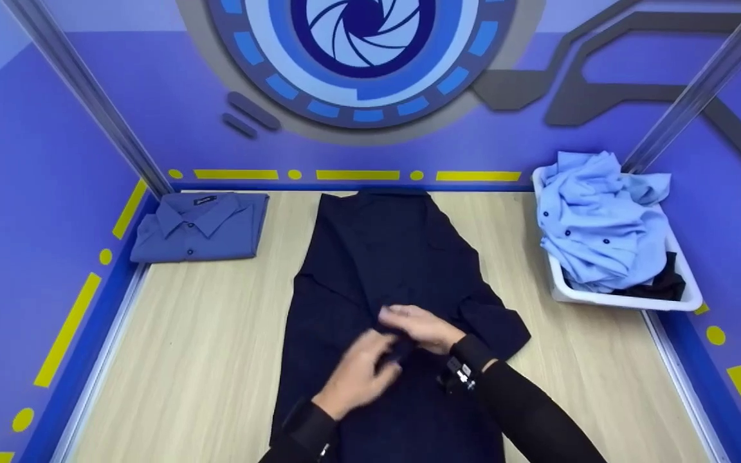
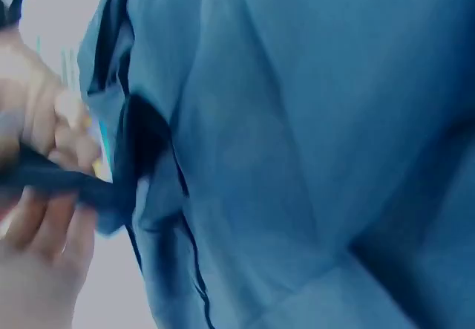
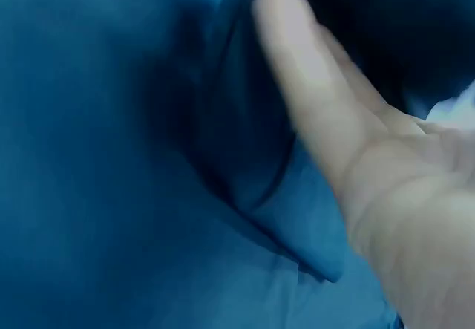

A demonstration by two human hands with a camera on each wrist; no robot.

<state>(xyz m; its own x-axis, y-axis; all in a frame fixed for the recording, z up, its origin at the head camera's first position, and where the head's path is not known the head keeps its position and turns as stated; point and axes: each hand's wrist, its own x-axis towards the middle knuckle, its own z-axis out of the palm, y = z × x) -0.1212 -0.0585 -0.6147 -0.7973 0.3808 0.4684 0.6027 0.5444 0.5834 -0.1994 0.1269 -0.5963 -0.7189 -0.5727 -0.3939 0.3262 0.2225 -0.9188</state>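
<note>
Navy garment (image 1: 402, 251) lies beneath: left grip (image 1: 359, 374) pinches it, right grip (image 1: 427, 329) straight-fingered, holding nothing.

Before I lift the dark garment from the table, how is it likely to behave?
The dark garment will probably be floppy, since its cloth shows soft folds. It may sag if lifted by one end, because it spreads far across the table.

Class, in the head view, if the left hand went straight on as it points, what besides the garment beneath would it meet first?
Probably the right hand, just ahead of the left hand over the dark garment, though depth is unclear.
</note>
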